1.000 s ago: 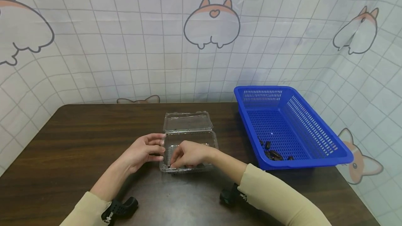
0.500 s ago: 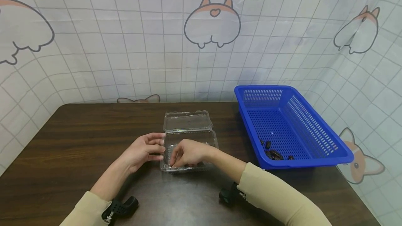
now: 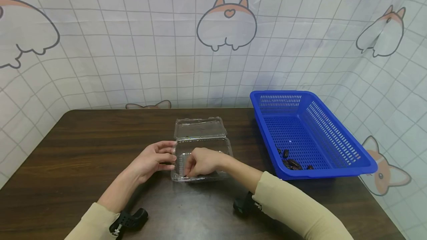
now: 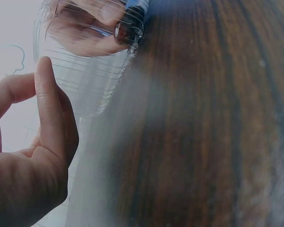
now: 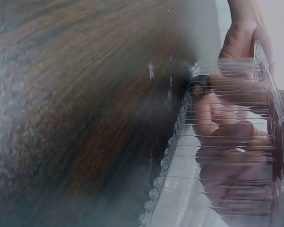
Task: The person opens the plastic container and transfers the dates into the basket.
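A clear plastic clamshell box stands on the table with its lid folded back. My right hand reaches down inside the box, its fingers curled together near the front left corner. Through the ribbed wall in the left wrist view, a dark brown, glossy date shows between its thumb and finger; the right wrist view shows the date low by the fingertips. Against the box's left side rest the fingertips of my left hand, fingers spread and nearly straight.
To the right stands a blue perforated basket, with several dark dates in its near left corner. The brown wooden table extends on both sides of the box. A white gridded cloth hangs behind it.
My right hand has shifted very slightly to the right inside the box, its fingertips drawn a little from the left corner. The left hand keeps its place.
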The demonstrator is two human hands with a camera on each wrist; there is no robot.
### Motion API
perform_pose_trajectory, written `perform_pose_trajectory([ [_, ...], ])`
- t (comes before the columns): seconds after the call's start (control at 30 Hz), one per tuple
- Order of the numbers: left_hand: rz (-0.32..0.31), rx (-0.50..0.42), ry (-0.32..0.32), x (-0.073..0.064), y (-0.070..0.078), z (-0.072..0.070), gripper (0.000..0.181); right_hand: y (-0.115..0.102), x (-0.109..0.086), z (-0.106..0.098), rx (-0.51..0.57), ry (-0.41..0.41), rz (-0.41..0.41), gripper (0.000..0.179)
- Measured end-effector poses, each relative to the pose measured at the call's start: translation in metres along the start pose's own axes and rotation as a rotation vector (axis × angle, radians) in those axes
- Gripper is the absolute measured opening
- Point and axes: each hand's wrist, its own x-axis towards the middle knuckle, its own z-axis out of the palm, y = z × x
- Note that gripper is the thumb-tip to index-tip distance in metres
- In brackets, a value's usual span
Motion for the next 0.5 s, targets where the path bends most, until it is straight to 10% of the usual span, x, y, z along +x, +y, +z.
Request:
perform_pose_trajectory([
  [0.5, 0.010, -0.015, -0.003, -0.0008, -0.0005, 0.0006, 0.059, 0.0031, -0.0051, -0.0055, -0.021, 0.039, 0.045, 0.010],
])
